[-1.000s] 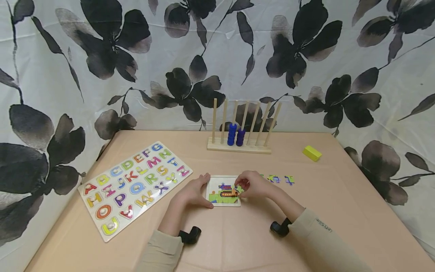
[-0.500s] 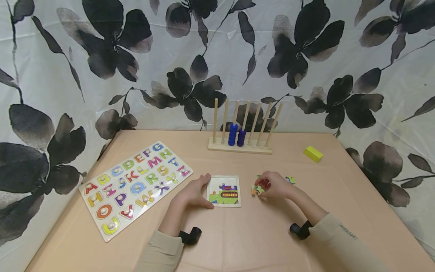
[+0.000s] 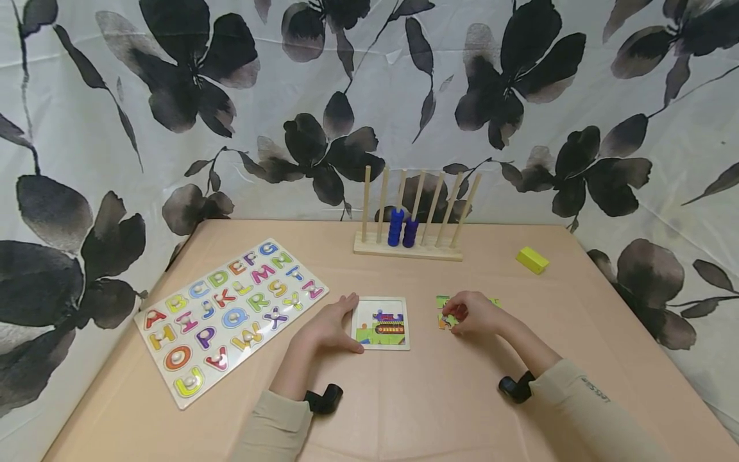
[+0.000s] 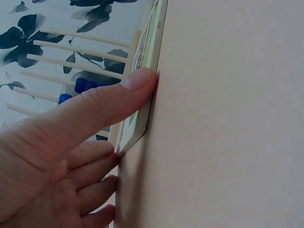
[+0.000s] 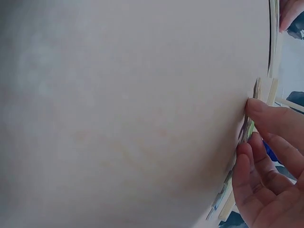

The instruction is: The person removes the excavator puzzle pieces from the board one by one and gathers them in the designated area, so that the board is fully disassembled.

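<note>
A small white-framed jigsaw tray (image 3: 378,344), partly filled with a picture of a vehicle on tracks, lies at the middle of the table. My left hand (image 3: 330,328) steadies its left side, the thumb at the near edge and fingers spread toward the far corner. In the left wrist view the thumb (image 4: 137,80) presses on the tray's edge. To the tray's right, my right hand (image 3: 476,314) pinches a jigsaw piece (image 3: 446,322) low over the table, beside other loose pieces (image 3: 441,300). The hand partly hides these pieces.
On the left lies a white alphabet board (image 3: 186,407) with colourful letters. A wooden peg stand (image 3: 407,249) with blue rings stands at the back. A yellow block (image 3: 532,260) lies back right, and a floral cloth (image 3: 404,77) hangs behind the table.
My right hand has moved right, away from the tray, carrying a jigsaw piece over to the loose pieces. My left hand stays on the tray.
</note>
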A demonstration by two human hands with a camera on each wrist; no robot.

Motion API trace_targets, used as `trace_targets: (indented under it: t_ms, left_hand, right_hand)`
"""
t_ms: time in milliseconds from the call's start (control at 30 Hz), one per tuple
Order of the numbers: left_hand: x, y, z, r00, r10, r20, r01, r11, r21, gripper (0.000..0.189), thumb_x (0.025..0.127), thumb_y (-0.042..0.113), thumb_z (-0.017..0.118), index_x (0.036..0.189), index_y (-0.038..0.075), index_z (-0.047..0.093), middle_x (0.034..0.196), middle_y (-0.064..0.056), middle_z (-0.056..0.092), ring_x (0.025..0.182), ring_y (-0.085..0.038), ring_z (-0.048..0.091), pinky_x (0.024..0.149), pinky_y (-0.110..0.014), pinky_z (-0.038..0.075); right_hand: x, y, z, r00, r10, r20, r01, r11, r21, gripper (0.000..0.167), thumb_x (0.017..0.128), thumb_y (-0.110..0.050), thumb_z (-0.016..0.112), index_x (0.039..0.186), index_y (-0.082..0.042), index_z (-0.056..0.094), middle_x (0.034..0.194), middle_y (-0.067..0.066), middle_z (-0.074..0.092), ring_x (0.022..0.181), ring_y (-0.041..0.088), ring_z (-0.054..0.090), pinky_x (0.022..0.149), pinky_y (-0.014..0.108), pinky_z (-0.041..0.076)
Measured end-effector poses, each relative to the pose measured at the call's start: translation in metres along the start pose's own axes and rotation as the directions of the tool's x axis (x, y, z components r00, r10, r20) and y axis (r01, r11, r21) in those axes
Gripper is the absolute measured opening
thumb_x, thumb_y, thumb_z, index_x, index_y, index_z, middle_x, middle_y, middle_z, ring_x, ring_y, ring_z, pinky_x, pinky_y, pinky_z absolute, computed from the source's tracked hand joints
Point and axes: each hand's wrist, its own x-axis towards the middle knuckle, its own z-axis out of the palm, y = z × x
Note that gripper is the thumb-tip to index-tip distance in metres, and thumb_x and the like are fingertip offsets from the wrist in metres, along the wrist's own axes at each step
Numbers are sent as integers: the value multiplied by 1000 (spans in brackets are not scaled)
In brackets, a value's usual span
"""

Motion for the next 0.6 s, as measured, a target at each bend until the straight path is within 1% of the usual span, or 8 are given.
trace_targets:
  t_ms: [367, 600]
  left_hand:
    - [0, 0, -1, 1000, 2, -2, -2, 1000, -1, 103, 60, 25, 86, 142, 0, 29, 148, -11, 25, 137, -29, 17, 110, -41, 18]
    - [1, -1, 0, 1000, -3, -1, 3, 1000, -5, 103, 60, 24, 86, 142, 1, 29, 148, -10, 25, 137, -29, 17, 110, -41, 19]
  right_hand:
    - [0, 0, -1, 1000, -10, 18, 10, 1000, 10, 28, 69, 1, 76, 95, 2, 66, 86, 5, 61, 73, 17, 52, 64, 24, 49]
    - [0, -1, 0, 1000, 14, 22, -15, 1000, 10, 29, 69, 1, 76, 97, 1, 66, 88, 3, 62, 74, 17, 53, 65, 24, 49]
